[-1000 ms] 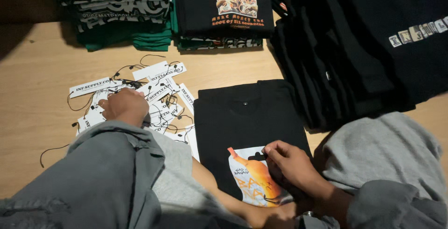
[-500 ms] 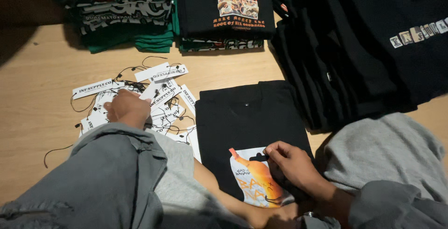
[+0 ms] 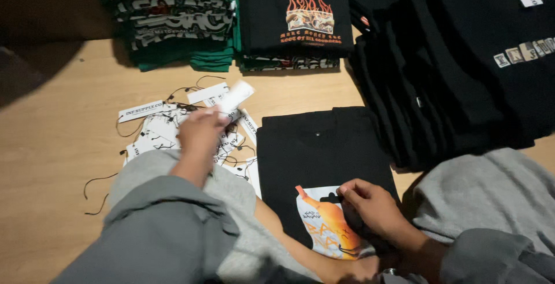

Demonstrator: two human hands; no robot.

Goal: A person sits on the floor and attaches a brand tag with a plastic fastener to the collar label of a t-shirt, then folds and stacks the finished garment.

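Left hand [image 3: 202, 129] over the pile of tags [image 3: 173, 131] on the wooden table [image 3: 58, 139], fingers closed on one white tag [image 3: 234, 96], lifted clear of the pile. Right hand [image 3: 370, 206] rests on the folded black shirt [image 3: 321, 151] just right of the pile, fingertips pinched at the edge of its orange print [image 3: 326, 232]. Stacks of shirts [image 3: 179, 24] along the far edge

The left hand [image 3: 200, 129] has lifted a white tag [image 3: 234, 96].
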